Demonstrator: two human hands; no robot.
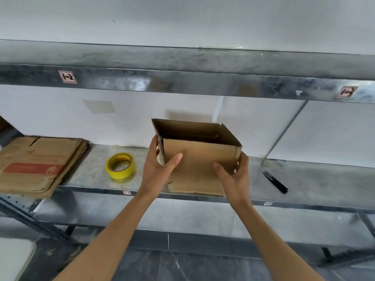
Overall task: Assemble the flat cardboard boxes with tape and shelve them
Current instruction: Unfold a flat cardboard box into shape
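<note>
An opened brown cardboard box (199, 153) stands on the metal shelf (95, 171) with its top open and one flap lying flat toward me. My left hand (160, 165) grips its left corner, thumb across the front face. At the right corner, my right hand (235, 171) holds the box with the thumb on the front and the fingers around the side. A stack of flat cardboard boxes (38, 165) lies at the left end of the shelf. A yellow tape roll (120, 165) lies between the stack and the box.
Small black snips (275, 181) lie on the shelf right of the box. Another metal shelf (182, 63) runs above, with labels on its front edge. A white wall backs the shelves. A dark tiled floor shows below.
</note>
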